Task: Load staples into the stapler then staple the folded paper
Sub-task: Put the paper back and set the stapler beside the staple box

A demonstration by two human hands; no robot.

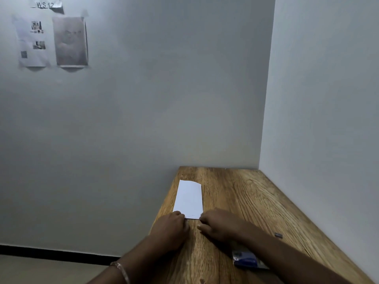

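A folded white paper [189, 198] lies lengthwise on the wooden table [256, 201], near its left edge. My left hand [171, 228] rests at the paper's near left corner, fingers curled and touching the edge. At the near right corner my right hand [219, 224] does the same. Two small dark staple marks show on the paper's near edge between the hands. A blue stapler [246, 260] lies flat on the table under my right forearm, partly hidden by it. A small grey strip of staples [278, 235] sits to the right of my right forearm.
The table stands in a corner, with a white wall [317, 99] along its right side and another behind it. Printed sheets [51, 42] are taped high on the left wall. Floor [30, 269] shows beyond the table's left edge.
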